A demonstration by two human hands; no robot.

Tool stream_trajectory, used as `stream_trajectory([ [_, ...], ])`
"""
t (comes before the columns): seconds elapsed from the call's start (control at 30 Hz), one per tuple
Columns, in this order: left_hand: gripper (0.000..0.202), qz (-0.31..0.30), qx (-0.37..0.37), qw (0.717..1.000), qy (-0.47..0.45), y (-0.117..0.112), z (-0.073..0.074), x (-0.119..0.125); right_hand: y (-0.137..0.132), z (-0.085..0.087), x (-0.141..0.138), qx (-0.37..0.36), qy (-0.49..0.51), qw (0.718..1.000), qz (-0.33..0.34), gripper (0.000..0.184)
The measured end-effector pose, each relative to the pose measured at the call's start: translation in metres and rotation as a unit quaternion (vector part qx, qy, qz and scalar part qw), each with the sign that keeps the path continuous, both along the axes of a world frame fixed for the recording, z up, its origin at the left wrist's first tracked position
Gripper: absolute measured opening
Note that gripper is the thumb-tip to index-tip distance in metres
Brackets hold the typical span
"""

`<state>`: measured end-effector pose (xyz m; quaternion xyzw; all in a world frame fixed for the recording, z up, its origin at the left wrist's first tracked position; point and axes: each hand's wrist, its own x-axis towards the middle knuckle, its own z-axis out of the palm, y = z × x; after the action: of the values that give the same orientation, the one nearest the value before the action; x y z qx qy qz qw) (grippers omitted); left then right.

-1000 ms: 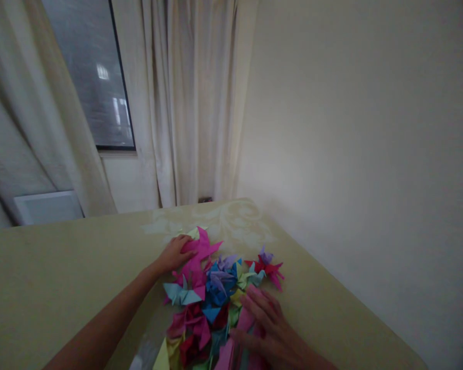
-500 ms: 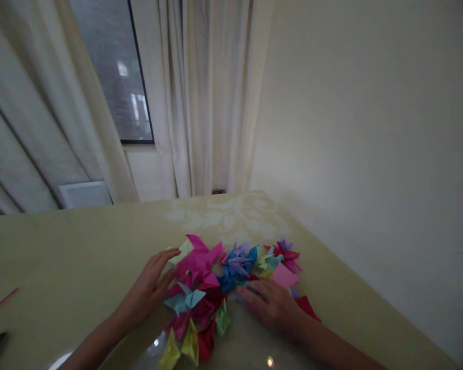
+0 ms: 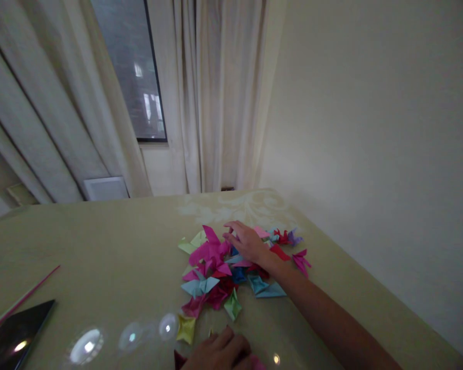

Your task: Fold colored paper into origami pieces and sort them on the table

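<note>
A heap of folded origami pieces (image 3: 212,257) in pink, blue, red, green and yellow lies on the pale yellow table (image 3: 100,246). My right hand (image 3: 247,241) lies on the far middle of the heap, fingers stretched out flat over pink and blue pieces. At the bottom edge of the view, my left hand (image 3: 219,352) is close to me with its fingers curled over red and pink paper that peeks out on both sides. A yellow piece (image 3: 185,328) and a green piece (image 3: 232,305) lie loose just ahead of it.
A dark flat device (image 3: 15,334) and a thin pink stick (image 3: 21,300) lie at the near left. Curtains (image 3: 216,103) and a window (image 3: 139,67) stand behind the table. A plain wall (image 3: 370,154) runs along the table's right edge.
My left hand has drawn back from the heap's left side to the near edge. My right hand has slid forward onto the heap's far part. The heap is more spread out.
</note>
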<state>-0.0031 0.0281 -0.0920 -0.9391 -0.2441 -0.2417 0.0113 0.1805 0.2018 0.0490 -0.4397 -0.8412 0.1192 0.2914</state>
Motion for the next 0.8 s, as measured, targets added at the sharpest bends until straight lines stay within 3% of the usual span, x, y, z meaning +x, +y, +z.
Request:
stream_trajectory([
  [0.07, 0.016, -0.001, 0.016, 1.000, 0.015, 0.006, 0.009, -0.001, -0.003, 0.003, -0.016, -0.001, -0.006, 0.998, 0.070, 0.045],
  [0.17, 0.019, 0.005, -0.021, 1.000, 0.015, 0.017, 0.047, -0.007, -0.016, 0.010, -0.012, 0.035, -0.039, 0.992, 0.118, 0.058],
  [0.23, 0.017, 0.024, -0.110, 0.993, -0.025, 0.029, 0.084, -0.015, -0.025, 0.015, 0.011, 0.049, -0.052, 0.993, 0.095, 0.066],
  [0.3, 0.004, 0.060, -0.230, 0.967, -0.095, 0.047, 0.120, -0.025, -0.032, 0.017, 0.043, 0.043, -0.067, 0.995, 0.053, 0.071],
  [0.37, 0.013, 0.099, -0.285, 0.939, -0.165, 0.073, 0.143, -0.036, -0.039, 0.015, 0.075, 0.027, -0.090, 0.996, 0.008, 0.076],
  [0.4, 0.017, 0.123, -0.283, 0.932, -0.188, 0.087, 0.148, -0.041, -0.044, 0.013, 0.088, 0.014, -0.105, 0.994, -0.007, 0.083],
  [0.47, 0.037, 0.179, -0.253, 0.934, -0.180, 0.112, 0.146, -0.048, -0.055, 0.005, 0.105, -0.024, -0.134, 0.991, -0.015, 0.103],
  [0.53, 0.070, 0.229, -0.240, 0.937, -0.107, 0.129, 0.133, -0.049, -0.066, -0.004, 0.107, -0.062, -0.152, 0.986, -0.007, 0.123],
  [0.63, 0.102, 0.219, -0.263, 0.940, 0.007, 0.136, 0.113, -0.046, -0.074, -0.015, 0.091, -0.087, -0.155, 0.984, 0.000, 0.125],
  [0.7, 0.096, 0.185, -0.257, 0.947, 0.050, 0.132, 0.109, -0.045, -0.068, -0.018, 0.074, -0.073, -0.148, 0.986, -0.009, 0.114],
  [0.8, 0.069, 0.190, -0.234, 0.951, 0.073, 0.123, 0.116, -0.050, -0.050, -0.017, 0.051, -0.052, -0.137, 0.989, -0.034, 0.099],
])
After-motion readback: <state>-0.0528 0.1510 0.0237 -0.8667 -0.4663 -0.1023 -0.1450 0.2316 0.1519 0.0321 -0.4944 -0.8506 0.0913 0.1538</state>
